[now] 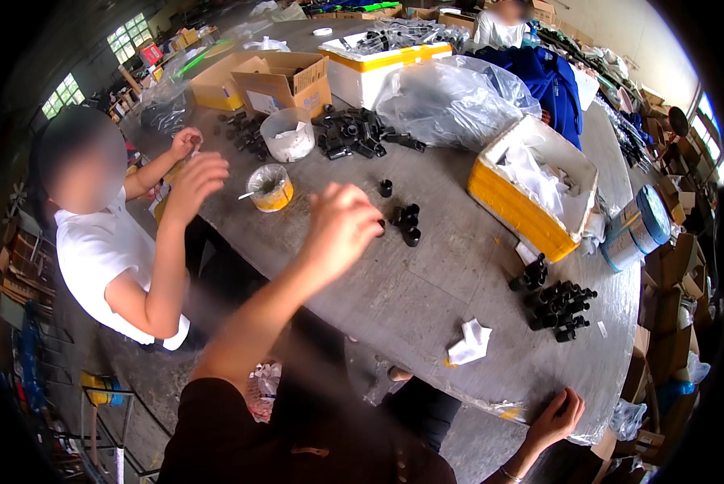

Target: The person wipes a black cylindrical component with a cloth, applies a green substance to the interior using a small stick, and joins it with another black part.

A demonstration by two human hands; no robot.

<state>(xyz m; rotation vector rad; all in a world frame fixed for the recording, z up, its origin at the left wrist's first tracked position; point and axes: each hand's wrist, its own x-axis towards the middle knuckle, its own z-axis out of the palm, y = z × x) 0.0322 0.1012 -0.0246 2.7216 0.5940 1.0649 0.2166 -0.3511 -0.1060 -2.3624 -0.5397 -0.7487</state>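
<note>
My left hand (342, 230) reaches over the table with its fingers closed at the tips. A small black plastic part (380, 229) shows at those fingertips, mostly hidden by them. Just beyond it, a few short black tube-shaped parts (411, 235) stand close together, and a single black part (386, 188) stands a little farther off. My right hand (562, 415) rests at the near right table edge with its fingers curled; something dark shows between them, too hidden to name. Farther in from it stands a cluster of black parts (557, 305), and a crumpled white cloth (469, 342) lies to its left.
A co-worker (112, 242) sits at the left with both hands raised. Along the table are a yellow tub (270, 188), a white bucket (288, 137), a heap of black fittings (354, 133), cardboard boxes (285, 85), a yellow-and-white foam box (531, 189) and a tilted blue can (636, 228).
</note>
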